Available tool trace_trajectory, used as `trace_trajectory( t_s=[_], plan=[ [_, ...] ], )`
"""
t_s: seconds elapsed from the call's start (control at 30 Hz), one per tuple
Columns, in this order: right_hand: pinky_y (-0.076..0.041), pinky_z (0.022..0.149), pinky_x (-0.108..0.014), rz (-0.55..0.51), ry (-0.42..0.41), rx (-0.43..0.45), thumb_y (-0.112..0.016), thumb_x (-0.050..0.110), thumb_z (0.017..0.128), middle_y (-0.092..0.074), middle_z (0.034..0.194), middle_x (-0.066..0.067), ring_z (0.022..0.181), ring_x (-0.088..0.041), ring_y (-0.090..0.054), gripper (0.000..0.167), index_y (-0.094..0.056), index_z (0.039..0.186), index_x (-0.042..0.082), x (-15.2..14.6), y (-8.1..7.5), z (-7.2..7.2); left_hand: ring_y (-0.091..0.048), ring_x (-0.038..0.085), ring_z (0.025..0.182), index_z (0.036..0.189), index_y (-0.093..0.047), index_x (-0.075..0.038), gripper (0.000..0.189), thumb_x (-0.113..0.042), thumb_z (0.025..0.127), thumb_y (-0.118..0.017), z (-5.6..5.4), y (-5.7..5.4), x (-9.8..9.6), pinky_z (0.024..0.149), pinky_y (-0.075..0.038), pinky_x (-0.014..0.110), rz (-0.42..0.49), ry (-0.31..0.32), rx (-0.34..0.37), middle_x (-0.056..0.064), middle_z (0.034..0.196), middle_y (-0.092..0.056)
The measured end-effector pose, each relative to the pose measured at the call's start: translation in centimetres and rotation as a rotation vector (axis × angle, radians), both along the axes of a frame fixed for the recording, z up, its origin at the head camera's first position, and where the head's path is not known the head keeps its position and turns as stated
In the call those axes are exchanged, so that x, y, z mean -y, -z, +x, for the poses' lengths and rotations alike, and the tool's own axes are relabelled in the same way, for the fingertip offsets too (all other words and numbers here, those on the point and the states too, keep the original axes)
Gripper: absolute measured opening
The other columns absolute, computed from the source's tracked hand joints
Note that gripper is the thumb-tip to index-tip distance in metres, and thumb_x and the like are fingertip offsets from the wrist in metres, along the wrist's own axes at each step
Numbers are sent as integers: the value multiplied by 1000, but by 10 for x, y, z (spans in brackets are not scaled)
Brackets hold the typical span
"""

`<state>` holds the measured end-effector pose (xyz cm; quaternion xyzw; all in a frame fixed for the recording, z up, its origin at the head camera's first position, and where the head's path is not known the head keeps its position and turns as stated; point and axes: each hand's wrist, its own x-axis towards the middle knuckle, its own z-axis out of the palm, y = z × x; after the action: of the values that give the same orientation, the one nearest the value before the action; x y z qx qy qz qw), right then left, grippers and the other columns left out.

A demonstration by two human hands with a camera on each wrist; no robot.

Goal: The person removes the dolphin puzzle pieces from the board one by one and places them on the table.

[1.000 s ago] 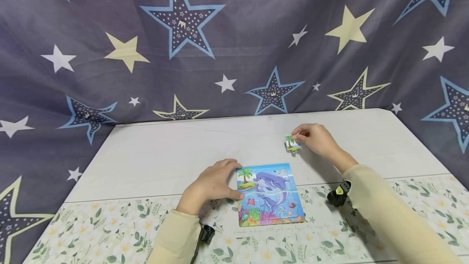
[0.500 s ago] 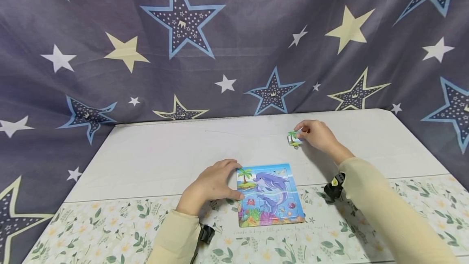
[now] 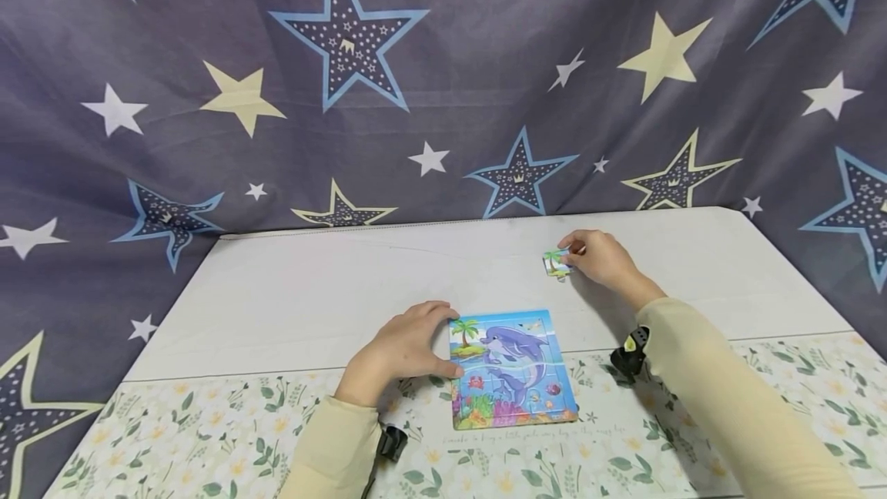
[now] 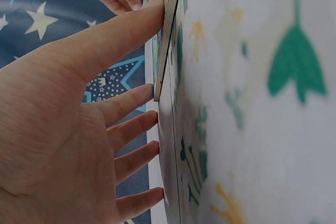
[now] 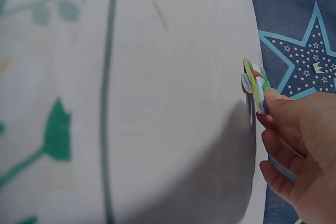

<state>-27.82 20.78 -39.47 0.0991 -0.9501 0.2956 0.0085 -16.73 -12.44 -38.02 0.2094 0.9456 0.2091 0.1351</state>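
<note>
A jigsaw puzzle board (image 3: 514, 370) with a dolphin picture lies flat on the table. My left hand (image 3: 405, 343) rests at its left side, the thumb and index fingertip touching the edge and corner. In the left wrist view the fingers (image 4: 135, 129) of that hand are spread and fairly straight. Behind the board and to its right, my right hand (image 3: 603, 259) pinches a puzzle piece (image 3: 555, 262) showing a palm tree. The right wrist view has this puzzle piece (image 5: 256, 84) between thumb and fingers, tilted on edge, with a rounded tab.
The table (image 3: 346, 283) has a plain white cover at the back and a flowered cloth (image 3: 229, 437) in front. A dark curtain (image 3: 430, 75) printed with stars hangs behind its far edge. Black wrist cameras sit under both sleeves.
My right hand has moved slightly away and to the right, still pinching the puzzle piece. The left hand and the puzzle board stay in place.
</note>
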Motion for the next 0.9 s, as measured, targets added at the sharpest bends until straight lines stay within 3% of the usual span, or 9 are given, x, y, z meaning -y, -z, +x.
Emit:
trace_trajectory(
  t_s=[0.23, 0.57, 0.9],
  plan=[
    [-49, 79, -48, 2, 21, 27, -69, 14, 94, -70, 103, -16, 91, -31, -64, 20, -68, 110, 2, -1, 0, 2, -34, 31, 142, 142, -51, -16, 80, -43, 75, -85, 0, 0, -1, 112, -31, 57, -1, 1, 10, 5, 154, -40],
    [-50, 75, -43, -9, 2, -16, -64, 13, 97, -70, 101, -14, 89, -28, -63, 19, -69, 111, 3, 1, -3, 5, -34, 31, 142, 142, -51, -15, 80, -43, 75, -85, 0, -2, 0, 112, -30, 57, 6, 0, 9, 6, 154, -39],
    [-48, 67, -33, -80, -108, -54, -66, 9, 95, -69, 94, -11, 80, -23, -61, 18, -70, 109, 0, 17, -9, 13, -34, 31, 142, 141, -52, -14, 80, -43, 74, -85, 0, -1, 0, 113, -30, 57, 11, -2, 8, 6, 153, -40]
  ],
)
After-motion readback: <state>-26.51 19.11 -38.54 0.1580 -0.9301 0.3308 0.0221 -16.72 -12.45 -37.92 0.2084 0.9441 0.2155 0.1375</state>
